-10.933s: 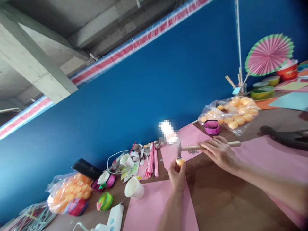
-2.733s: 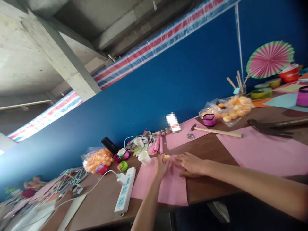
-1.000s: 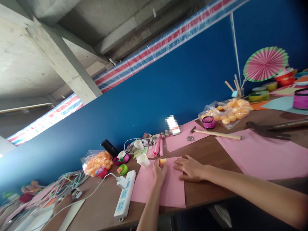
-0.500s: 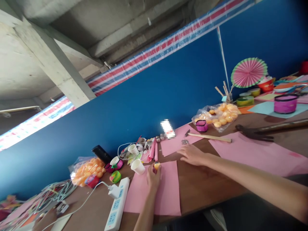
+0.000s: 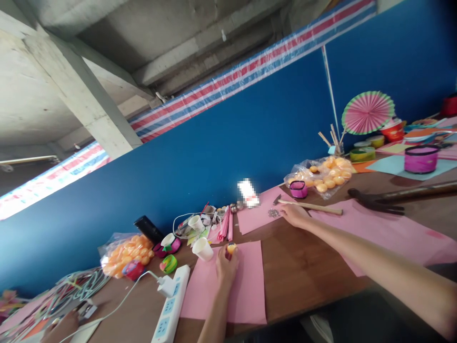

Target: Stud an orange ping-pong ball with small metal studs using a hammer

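Left hand: left hand [image 5: 226, 267] rests on a pink paper sheet [image 5: 246, 290], fingers closed round a small orange plastic ball [image 5: 232, 247] held at the fingertips, above the palm.
Ball vs. left hand: at the far tip of the hand, touching thumb and fingers; a white paper cup [image 5: 202, 248] stands just beside it, to the left.
Right hand: right hand [image 5: 294, 215] stretched far forward and to the right of the left hand, fingers loosely spread, holding nothing I can make out.
Hammer: small wooden-handled hammer [image 5: 309, 206] lies flat just beyond the right fingertips; whether it is touched I cannot tell. Long axis runs left-right, metal head at the left end, nearest the fingers.
Nails: small heap of metal nails or tacks [image 5: 273, 213] just left of the right hand.
Nearer hand: right hand is much nearer the hammer; left hand is well apart from it.
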The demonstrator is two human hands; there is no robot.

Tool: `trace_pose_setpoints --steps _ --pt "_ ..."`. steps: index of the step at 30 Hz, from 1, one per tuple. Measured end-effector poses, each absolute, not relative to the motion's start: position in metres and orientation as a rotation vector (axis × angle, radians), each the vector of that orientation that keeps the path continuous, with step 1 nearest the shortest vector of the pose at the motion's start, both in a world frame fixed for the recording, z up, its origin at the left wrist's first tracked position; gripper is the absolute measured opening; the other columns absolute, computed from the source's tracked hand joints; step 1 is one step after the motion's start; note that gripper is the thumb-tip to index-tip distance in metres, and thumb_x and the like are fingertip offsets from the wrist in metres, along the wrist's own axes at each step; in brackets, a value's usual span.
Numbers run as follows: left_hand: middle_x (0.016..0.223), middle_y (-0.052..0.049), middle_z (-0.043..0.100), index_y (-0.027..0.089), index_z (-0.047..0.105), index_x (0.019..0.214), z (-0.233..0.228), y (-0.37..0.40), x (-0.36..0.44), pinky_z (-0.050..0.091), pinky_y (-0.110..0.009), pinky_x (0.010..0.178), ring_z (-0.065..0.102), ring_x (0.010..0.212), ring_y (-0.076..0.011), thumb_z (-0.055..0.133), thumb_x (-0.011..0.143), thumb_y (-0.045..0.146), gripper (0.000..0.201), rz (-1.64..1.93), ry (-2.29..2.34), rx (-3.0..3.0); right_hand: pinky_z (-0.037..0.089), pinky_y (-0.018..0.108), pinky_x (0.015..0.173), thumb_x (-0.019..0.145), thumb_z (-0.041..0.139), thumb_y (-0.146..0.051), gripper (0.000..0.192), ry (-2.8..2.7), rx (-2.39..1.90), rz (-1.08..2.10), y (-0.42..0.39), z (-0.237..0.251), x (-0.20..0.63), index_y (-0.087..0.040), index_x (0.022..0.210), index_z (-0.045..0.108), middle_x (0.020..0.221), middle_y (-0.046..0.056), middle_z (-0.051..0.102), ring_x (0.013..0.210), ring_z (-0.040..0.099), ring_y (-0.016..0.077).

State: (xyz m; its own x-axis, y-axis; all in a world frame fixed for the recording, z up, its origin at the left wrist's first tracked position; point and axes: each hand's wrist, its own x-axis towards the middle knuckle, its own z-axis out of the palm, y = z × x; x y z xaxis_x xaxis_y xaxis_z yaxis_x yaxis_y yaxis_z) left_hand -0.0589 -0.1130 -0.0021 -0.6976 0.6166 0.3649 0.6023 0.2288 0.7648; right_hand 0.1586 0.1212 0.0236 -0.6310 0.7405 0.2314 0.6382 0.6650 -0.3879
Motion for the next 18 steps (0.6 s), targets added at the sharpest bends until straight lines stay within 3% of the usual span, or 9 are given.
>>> trace_pose_setpoints --steps 18 --pt "0.099 -0.014 0.062 0.013 0.061 0.098 -0.003 -0.114 -0.059 0.046 -0.036 0.081 0.059 0.090 -0.0240 0.056 0.069 0.041 0.041 1.515 2.430 1.234 0.038 0.027 0.066 0.080 0.044 -0.022 0.022 -2.501 -1.245 0.365 0.118 0.028 0.143 -0.020 0.085 0.065 0.089 0.007 0.065 0.083 0.058 0.0207"
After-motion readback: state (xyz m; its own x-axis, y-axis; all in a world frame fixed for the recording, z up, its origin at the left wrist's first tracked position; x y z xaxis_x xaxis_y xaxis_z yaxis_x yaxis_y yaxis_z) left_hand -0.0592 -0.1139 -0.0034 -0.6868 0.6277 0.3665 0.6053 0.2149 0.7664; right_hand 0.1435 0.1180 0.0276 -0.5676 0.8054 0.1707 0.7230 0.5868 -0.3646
